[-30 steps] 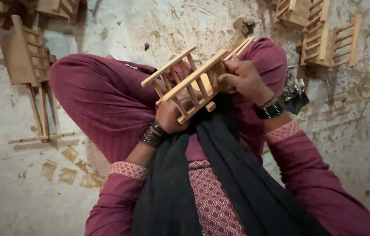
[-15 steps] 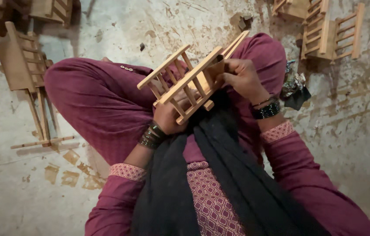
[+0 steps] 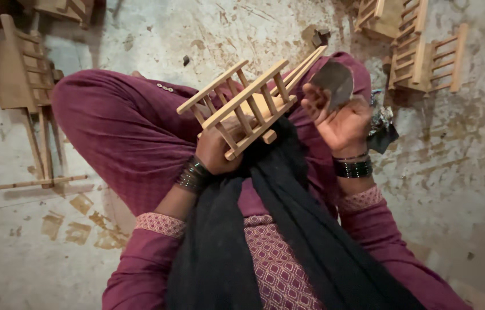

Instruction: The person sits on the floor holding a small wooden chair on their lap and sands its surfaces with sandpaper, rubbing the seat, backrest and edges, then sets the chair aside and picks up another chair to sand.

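The left hand (image 3: 219, 150) is clamped from below on one small wooden slatted frame (image 3: 248, 106), its long axis tilting up toward the right. The right hand (image 3: 340, 120), fingers half curled, pinches one dark flat piece (image 3: 335, 80). Three similar frames (image 3: 423, 49) lie on the floor (image 3: 139, 34).

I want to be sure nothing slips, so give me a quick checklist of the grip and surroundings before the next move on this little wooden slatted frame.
1. Left hand grips the small pale wooden slatted frame from below: ok.
2. Right hand holds the thin dark grey rounded sheet: ok.
3. Sheet touching the frame: not ok, a gap shows between them.
4. Frame held above the lap, off the stained concrete floor: ok.
5. Black scarf kept off the frame: cannot tell, it hangs just beneath the frame.
6. Other wooden slatted frames lie on the floor, away from both hands: ok.
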The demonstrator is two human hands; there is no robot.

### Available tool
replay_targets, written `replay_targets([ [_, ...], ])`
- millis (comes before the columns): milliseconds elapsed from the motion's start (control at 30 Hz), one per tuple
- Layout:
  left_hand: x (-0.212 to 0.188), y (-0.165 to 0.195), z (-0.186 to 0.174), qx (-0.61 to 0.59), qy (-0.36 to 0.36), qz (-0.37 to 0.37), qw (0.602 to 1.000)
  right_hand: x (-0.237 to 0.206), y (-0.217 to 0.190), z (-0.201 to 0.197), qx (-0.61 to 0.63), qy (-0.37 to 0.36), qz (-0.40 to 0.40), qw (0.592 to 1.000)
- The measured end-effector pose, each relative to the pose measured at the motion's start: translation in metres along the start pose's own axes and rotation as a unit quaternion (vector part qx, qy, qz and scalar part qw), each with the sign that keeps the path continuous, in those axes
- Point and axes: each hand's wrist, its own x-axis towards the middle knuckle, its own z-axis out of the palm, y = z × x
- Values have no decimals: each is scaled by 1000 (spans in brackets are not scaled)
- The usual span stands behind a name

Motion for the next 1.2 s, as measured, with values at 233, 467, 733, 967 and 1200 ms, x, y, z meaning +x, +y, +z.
replay_targets([
  [233,0,1,2,36,-23,-7,999,-15,3,46,-52,-166,18,985],
  [467,-1,6,7,90,-22,76,993,-81,9,92,-6,-256,50,965],
  [733,-6,0,1,15,-18,13,1000,-91,18,114,27,-264,76,961],
  [967,-4,-4,6,64,-40,64,995,-45,44,56,-232,-30,-27,972],
  [1200,-8,-6,11,19,-94,-19,995,-39,36,38,-316,-12,-177,932],
])
